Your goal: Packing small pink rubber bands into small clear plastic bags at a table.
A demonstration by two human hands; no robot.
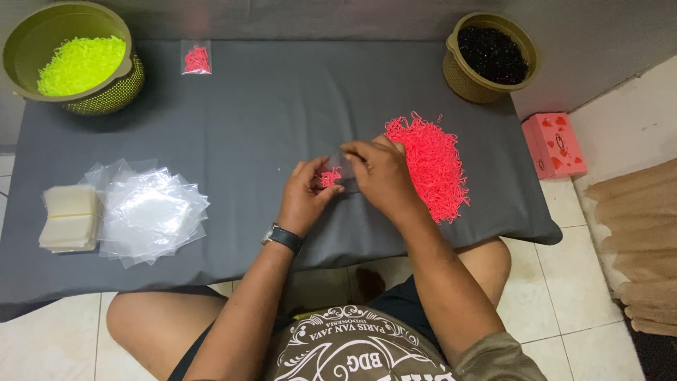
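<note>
While both hands (345, 180) pinch it between them, the pink tuft (328, 176) sits in fingertips.

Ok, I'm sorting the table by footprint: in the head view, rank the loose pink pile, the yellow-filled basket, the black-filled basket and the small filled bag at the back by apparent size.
1. Yellow-filled basket
2. Loose pink pile and black-filled basket: too close to rank
3. Small filled bag
</note>
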